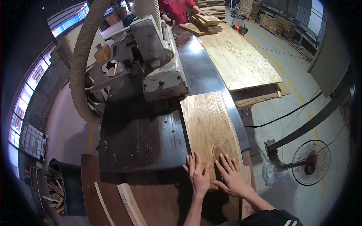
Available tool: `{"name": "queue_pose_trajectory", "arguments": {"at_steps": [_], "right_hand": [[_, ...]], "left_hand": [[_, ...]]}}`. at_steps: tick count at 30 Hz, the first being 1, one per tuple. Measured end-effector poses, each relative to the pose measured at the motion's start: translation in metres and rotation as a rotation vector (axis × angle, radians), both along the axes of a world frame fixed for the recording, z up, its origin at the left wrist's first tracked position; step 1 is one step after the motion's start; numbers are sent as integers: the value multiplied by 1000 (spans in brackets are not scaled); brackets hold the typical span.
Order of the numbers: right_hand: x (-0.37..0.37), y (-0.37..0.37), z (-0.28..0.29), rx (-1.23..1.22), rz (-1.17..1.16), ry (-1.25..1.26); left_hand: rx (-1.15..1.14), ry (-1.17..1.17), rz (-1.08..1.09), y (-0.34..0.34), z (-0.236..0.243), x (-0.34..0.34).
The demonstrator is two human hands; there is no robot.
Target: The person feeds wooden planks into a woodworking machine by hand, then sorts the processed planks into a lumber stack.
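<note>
A wide wooden board with a knot near its close end lies on the dark metal table of a saw machine. Its far end reaches beside the machine's grey housing. My left hand rests on the board's near left part, fingers stretched out. Flat beside it, my right hand lies spread over the board next to the knot. Neither hand grips around an edge. The blade is hidden under the housing.
Narrow wood strips lie on the brown lower table at the left. A black bin holds offcuts. A person in red stands at the far end beside stacked boards. A fan stands at right; a ribbed hose hangs left.
</note>
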State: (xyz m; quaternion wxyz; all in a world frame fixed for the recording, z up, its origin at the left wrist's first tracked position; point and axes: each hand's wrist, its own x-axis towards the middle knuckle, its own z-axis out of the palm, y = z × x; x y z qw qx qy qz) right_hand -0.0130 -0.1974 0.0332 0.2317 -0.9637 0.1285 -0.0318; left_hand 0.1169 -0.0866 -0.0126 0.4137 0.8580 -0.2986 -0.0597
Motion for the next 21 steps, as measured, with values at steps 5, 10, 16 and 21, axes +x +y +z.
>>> {"name": "queue_pose_trajectory", "arguments": {"at_steps": [5,10,16,21], "right_hand": [[0,-30,0,-148,-212,-114],[61,-86,-43,-349,-206,-357],[153,-171,-62,-541,-285,-491],[298,-305,13,-672,-455,-808]], "left_hand": [[-152,55,86,-66,-5,-13],[-265,106,62,-112,-24,46],[-534,116,280,-44,23,29],[-530,200,215,-72,11,-67]]}}
